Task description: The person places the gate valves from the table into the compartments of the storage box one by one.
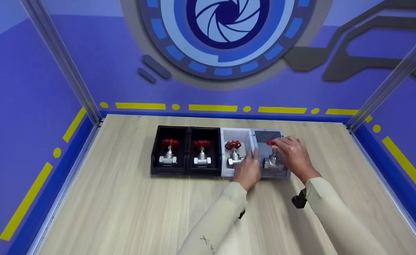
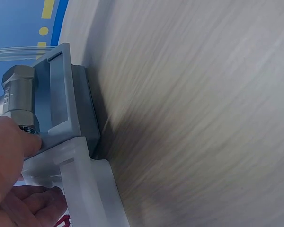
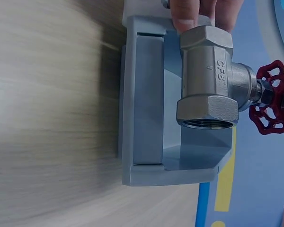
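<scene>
My right hand (image 1: 297,154) pinches the red handwheel (image 3: 273,97) of a metal valve (image 3: 208,80) at the grey bin (image 3: 149,99). The valve's body has hex ends and one open threaded port faces the right wrist camera. My left hand (image 1: 248,171) straddles the adjoining walls of the grey bin and the white bin (image 2: 87,189), gripping them. Its thumb (image 2: 32,143) lies on the grey side, close to the valve, and the other fingers reach into the white bin. Another red-wheeled valve (image 1: 233,154) stands in the white bin, partly behind the left hand.
Two black bins (image 1: 186,171) adjoin the white one on the left, each with a red-wheeled valve inside. All the bins form a row on the wooden table (image 1: 123,212). Blue panels (image 1: 229,95) and metal posts (image 1: 66,67) enclose the table's back and sides.
</scene>
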The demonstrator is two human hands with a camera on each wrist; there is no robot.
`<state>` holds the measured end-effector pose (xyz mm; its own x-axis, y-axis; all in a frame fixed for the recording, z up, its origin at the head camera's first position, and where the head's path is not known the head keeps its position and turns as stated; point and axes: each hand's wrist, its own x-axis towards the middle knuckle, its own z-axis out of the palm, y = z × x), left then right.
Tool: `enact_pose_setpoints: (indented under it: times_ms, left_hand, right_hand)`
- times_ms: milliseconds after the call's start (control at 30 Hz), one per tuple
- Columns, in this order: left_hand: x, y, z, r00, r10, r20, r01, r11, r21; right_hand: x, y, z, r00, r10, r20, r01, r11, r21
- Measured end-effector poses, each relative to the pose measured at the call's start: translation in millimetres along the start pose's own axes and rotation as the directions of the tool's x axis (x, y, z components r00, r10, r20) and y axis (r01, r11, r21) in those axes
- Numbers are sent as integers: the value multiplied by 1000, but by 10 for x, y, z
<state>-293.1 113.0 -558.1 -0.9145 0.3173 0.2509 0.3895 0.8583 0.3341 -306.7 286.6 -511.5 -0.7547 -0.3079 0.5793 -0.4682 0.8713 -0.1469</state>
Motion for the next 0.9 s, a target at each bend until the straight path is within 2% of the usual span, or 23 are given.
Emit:
enact_pose_setpoints:
  times_ms: [100, 367, 467, 600, 900]
  left_hand:
    - [-6, 6, 0, 1000, 10, -18, -10, 1000, 4]
    - [-27, 3, -7, 992, 51, -118, -46, 998, 48]
    - [-22, -2, -4, 993, 50, -103, -46, 998, 43]
    - [-6, -11, 5, 998, 37, -52, -36, 999, 19]
    - [-2, -20, 14, 999, 24, -36, -24, 1000, 7]
  right_hand:
    - [-1, 15, 4, 1000, 14, 3, -14, 1000, 5]
    - [-8, 52, 52, 999, 50, -4, -50, 999, 12]
    - [-25, 63, 86, 999, 45, -13, -45, 999, 14]
    - [-48, 77, 132, 999, 38, -15, -37, 999, 19]
    - [-3, 89, 145, 998, 62, 25, -63, 998, 14]
